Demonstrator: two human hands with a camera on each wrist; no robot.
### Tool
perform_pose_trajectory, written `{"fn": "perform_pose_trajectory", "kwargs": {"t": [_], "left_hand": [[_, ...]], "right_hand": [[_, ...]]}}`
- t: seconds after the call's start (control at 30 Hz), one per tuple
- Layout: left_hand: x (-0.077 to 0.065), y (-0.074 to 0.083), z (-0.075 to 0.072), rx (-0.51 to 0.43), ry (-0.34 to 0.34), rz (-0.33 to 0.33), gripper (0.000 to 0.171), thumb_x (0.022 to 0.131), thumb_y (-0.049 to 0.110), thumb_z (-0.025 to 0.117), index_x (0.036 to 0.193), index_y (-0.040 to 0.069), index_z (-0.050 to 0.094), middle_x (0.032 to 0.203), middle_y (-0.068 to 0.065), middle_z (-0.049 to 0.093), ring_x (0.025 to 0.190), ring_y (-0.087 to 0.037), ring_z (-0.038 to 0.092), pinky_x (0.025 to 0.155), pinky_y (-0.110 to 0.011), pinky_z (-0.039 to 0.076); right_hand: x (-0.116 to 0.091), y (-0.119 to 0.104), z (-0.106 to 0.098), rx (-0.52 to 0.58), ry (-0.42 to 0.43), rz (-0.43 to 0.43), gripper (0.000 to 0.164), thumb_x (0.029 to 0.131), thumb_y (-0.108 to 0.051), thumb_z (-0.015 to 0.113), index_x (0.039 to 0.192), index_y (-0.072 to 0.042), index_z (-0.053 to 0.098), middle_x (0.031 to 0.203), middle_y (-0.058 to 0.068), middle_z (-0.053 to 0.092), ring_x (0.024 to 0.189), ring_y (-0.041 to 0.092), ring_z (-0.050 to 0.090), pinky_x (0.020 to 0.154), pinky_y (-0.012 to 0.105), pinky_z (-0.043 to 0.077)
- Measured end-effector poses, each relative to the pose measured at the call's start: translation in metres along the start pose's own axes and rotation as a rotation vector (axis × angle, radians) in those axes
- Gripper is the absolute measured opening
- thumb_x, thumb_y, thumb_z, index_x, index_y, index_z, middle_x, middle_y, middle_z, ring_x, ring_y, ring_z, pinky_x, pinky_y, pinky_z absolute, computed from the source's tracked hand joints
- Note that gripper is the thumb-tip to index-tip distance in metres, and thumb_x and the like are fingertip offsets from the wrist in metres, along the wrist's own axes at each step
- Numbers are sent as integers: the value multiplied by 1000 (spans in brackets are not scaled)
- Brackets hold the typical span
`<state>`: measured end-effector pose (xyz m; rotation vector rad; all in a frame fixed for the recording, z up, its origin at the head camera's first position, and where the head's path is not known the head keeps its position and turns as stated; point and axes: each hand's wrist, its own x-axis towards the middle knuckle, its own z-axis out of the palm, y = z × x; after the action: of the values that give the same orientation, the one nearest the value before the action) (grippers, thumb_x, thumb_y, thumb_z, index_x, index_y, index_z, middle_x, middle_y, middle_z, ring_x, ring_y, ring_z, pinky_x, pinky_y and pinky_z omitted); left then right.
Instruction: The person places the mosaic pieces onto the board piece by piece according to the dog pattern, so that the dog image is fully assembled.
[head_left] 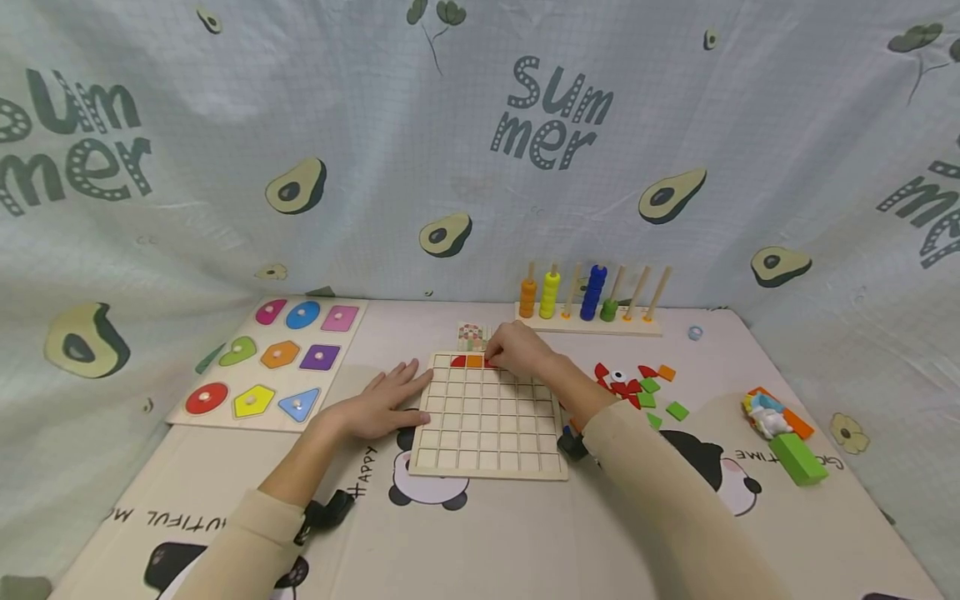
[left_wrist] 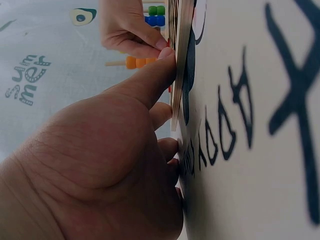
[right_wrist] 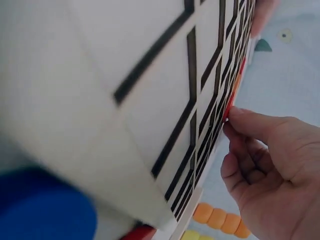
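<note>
A wooden grid board [head_left: 480, 419] lies flat on the table in the head view. Along its far row sit a red curved-edge tile [head_left: 458, 362] and an orange square tile [head_left: 475, 362]. My right hand [head_left: 521, 348] pinches a red tile [right_wrist: 229, 106] between thumb and forefinger at that same row, just right of the orange one; the fingers partly cover its shape. At the board's left edge my left hand [head_left: 386, 402] rests with fingers spread, its thumb touching the rim. A small patterned card [head_left: 472, 336] lies just behind the board.
Loose red and green tiles [head_left: 647, 400] are scattered right of the board. A bead-peg rack [head_left: 588, 323] stands behind, and a knobbed shape puzzle [head_left: 251, 375] lies left. Far right are a green block [head_left: 798, 459] and a small figure toy [head_left: 767, 415].
</note>
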<state>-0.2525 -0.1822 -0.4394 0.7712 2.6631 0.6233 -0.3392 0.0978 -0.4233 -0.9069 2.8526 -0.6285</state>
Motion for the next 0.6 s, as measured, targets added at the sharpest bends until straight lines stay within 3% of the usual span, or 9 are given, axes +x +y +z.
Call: {"fn": "perform_pose_trajectory", "kwargs": {"t": [0.23,0.47,0.6], "left_hand": [[0,-1,1,5,-6,-7,78,93,52,53,155,19,18,161,-14,4,147,-34,-2,117,-56,0],[-1,-1,1,11,4,6,78,94,51,54,154,17,19,160,-16,6,147,-36,-1,116,-57,1],[-1,-1,1,17,8,7,78,94,51,54,154,17,20,160,-16,6,147,-36,0,116,-57,1]], "right_hand": [[-17,5,-17,93,-10,-15,20,88,-7,69,106,-9,75,101,4,72,83,13,63,72,27,54],[-62,26,-50,206,98,-9,29,90,-16,69,119,-13,68,112,5,67,83,18,59,63,30,52],[-89,45,-64,193,137,39,30,89,-19,69,119,-15,67,110,2,65,84,18,58,62,32,52]]}}
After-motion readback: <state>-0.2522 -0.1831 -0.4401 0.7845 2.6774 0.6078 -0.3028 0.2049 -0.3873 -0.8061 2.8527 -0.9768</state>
